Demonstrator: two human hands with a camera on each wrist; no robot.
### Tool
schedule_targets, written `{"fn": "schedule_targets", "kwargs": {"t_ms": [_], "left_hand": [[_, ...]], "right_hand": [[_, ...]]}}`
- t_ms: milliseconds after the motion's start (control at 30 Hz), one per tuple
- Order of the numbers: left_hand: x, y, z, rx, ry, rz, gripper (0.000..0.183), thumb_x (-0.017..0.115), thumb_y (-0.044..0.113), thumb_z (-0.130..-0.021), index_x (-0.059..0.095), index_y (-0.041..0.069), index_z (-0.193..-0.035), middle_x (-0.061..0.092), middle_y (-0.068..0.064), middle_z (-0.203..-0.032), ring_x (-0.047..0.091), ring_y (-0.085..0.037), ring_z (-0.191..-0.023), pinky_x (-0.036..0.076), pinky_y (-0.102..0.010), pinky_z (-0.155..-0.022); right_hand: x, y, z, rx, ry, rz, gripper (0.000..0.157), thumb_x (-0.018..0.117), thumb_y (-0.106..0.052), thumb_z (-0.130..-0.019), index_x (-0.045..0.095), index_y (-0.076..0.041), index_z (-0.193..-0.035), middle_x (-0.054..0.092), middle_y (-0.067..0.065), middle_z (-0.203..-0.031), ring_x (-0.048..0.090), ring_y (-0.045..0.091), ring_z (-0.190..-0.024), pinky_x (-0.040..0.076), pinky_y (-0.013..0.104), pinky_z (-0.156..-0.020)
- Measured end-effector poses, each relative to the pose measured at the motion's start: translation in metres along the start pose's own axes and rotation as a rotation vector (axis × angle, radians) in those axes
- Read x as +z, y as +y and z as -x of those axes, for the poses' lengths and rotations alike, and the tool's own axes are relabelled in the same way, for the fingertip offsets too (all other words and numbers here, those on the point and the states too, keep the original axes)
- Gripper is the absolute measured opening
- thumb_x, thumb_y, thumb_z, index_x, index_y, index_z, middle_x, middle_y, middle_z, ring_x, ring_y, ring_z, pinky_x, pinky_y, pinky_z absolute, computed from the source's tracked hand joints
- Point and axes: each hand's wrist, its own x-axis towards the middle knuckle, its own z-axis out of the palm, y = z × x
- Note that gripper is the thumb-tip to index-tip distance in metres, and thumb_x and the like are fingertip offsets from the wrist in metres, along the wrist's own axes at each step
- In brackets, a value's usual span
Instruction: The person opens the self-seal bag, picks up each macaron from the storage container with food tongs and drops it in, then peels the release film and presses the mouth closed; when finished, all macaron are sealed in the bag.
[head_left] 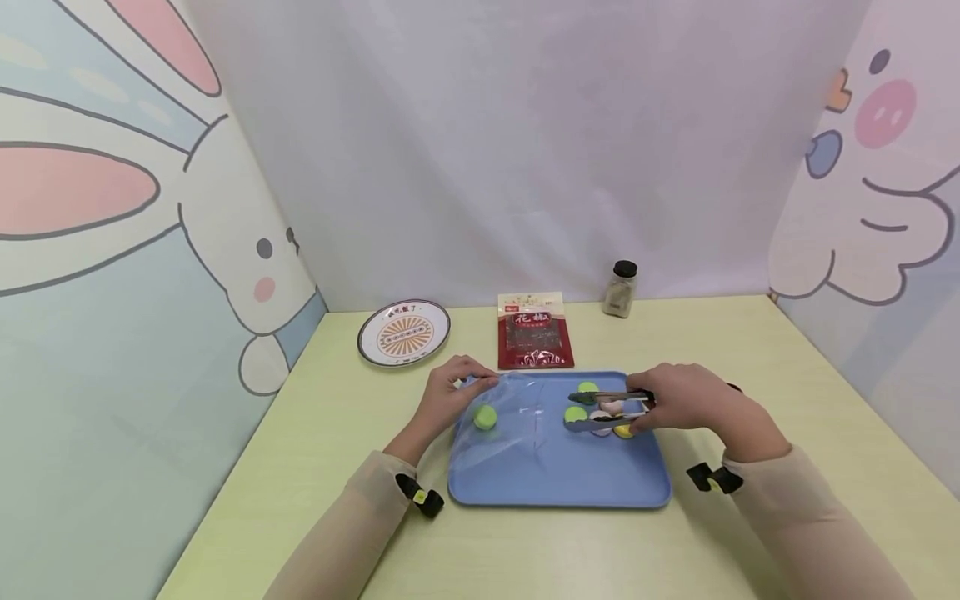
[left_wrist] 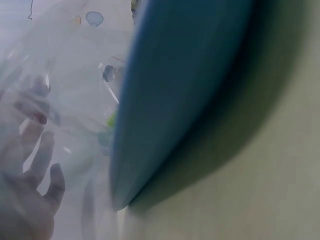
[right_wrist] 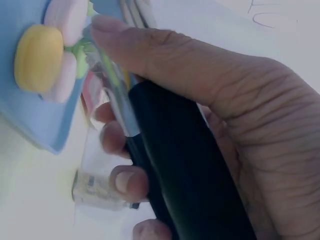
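My left hand (head_left: pixel 448 398) pinches the edge of a clear plastic bag (head_left: pixel 517 437) at the tray's upper left. One green macaron (head_left: pixel 485 417) shows through the film, over the left part of the blue tray (head_left: pixel 562 485). In my right hand (head_left: pixel 697 402) is a pair of tongs (head_left: pixel 611 397) with dark handles (right_wrist: pixel 185 160), their arms spread and pointing left. Between and around these arms lie green macarons (head_left: pixel 575 415), pale pink ones (right_wrist: pixel 67 20) and a yellow macaron (right_wrist: pixel 39 59) on the tray's right side. The left wrist view shows the left fingers (left_wrist: pixel 42 155) through the film.
Behind the tray lies a red and cream seasoning packet (head_left: pixel 535 332). A white plate (head_left: pixel 405 333) with an orange pattern is at the back left. A small jar (head_left: pixel 620 290) with a black lid stands at the back right, near the wall.
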Motion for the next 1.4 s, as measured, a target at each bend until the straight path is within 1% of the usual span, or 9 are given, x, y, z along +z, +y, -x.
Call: {"fn": "schedule_targets", "kwargs": {"t_ms": [100,167,467,667,800,967,1067,1233,1400], "left_hand": [[-0.004,0.013,0.000,0.013,-0.004,0.000,0.007,0.078,0.003,-0.086,0.078,0.004,-0.093,0.072,-0.006,-0.089,0.060,-0.021,-0.085,0.047,-0.029,-0.074],[-0.006,0.020,-0.001,0.024,-0.008,0.002,0.007,0.078,0.002,-0.086,0.078,0.003,-0.093,0.072,-0.007,-0.090,0.061,-0.022,-0.084,0.045,-0.025,-0.075],[-0.007,0.022,-0.004,0.044,-0.011,-0.001,0.007,0.078,0.002,-0.086,0.078,0.003,-0.093,0.072,-0.007,-0.089,0.060,-0.022,-0.084,0.045,-0.024,-0.075],[-0.008,0.020,-0.002,0.017,-0.008,0.016,0.007,0.077,0.004,-0.087,0.078,0.004,-0.094,0.072,-0.007,-0.090,0.060,-0.027,-0.085,0.045,-0.025,-0.075],[-0.009,0.020,-0.002,0.004,-0.012,0.027,0.008,0.077,0.006,-0.088,0.078,0.004,-0.096,0.072,-0.007,-0.091,0.060,-0.027,-0.086,0.046,-0.029,-0.075],[-0.011,0.022,-0.003,0.027,-0.015,0.030,0.008,0.077,0.004,-0.088,0.078,0.003,-0.096,0.072,-0.007,-0.091,0.060,-0.029,-0.085,0.045,-0.024,-0.075],[-0.011,0.023,-0.004,0.042,-0.016,0.033,0.009,0.076,0.003,-0.088,0.078,0.002,-0.096,0.072,-0.008,-0.091,0.060,-0.028,-0.085,0.046,-0.024,-0.075],[-0.011,0.028,-0.005,0.046,-0.023,0.050,0.010,0.075,0.002,-0.089,0.078,0.001,-0.098,0.072,-0.009,-0.092,0.060,-0.026,-0.086,0.046,-0.025,-0.075],[-0.013,0.038,-0.006,0.102,-0.011,0.031,0.010,0.077,0.000,-0.086,0.078,0.001,-0.096,0.072,-0.009,-0.091,0.062,-0.025,-0.088,0.051,-0.035,-0.077]], "right_hand": [[0.001,-0.002,-0.002,-0.031,0.006,0.017,0.034,0.082,-0.047,-0.080,0.057,-0.024,-0.083,0.048,-0.009,-0.069,0.044,0.011,-0.063,0.033,0.032,-0.055],[0.001,-0.002,-0.003,-0.045,0.014,0.028,0.035,0.082,-0.046,-0.080,0.055,-0.024,-0.081,0.047,-0.009,-0.069,0.044,0.011,-0.062,0.033,0.032,-0.054],[-0.007,0.003,-0.002,-0.066,0.046,-0.007,0.030,0.079,-0.048,-0.084,0.057,-0.028,-0.086,0.049,-0.011,-0.068,0.045,0.009,-0.060,0.034,0.030,-0.054],[-0.012,0.001,-0.002,-0.061,0.052,-0.075,0.027,0.074,-0.055,-0.086,0.063,-0.031,-0.094,0.055,-0.014,-0.074,0.049,0.007,-0.064,0.039,0.030,-0.059],[-0.011,-0.003,-0.003,-0.089,0.045,-0.112,0.031,0.071,-0.059,-0.087,0.068,-0.031,-0.100,0.057,-0.015,-0.078,0.050,0.007,-0.067,0.040,0.031,-0.062],[-0.004,-0.008,-0.009,-0.112,0.062,-0.111,0.042,0.071,-0.058,-0.087,0.072,-0.024,-0.111,0.060,-0.016,-0.082,0.052,0.006,-0.070,0.043,0.031,-0.064],[0.004,-0.014,-0.015,-0.151,0.098,-0.103,0.042,0.070,-0.057,-0.088,0.072,-0.022,-0.111,0.060,-0.018,-0.081,0.052,0.004,-0.068,0.044,0.030,-0.063],[0.023,-0.032,-0.034,-0.262,0.198,-0.070,0.031,0.069,-0.053,-0.091,0.070,-0.024,-0.104,0.056,-0.021,-0.074,0.049,-0.002,-0.060,0.043,0.026,-0.059],[0.035,-0.058,-0.056,-0.362,0.286,-0.044,0.030,0.072,-0.049,-0.091,0.071,-0.022,-0.104,0.055,-0.020,-0.072,0.046,-0.003,-0.056,0.041,0.024,-0.055]]}}
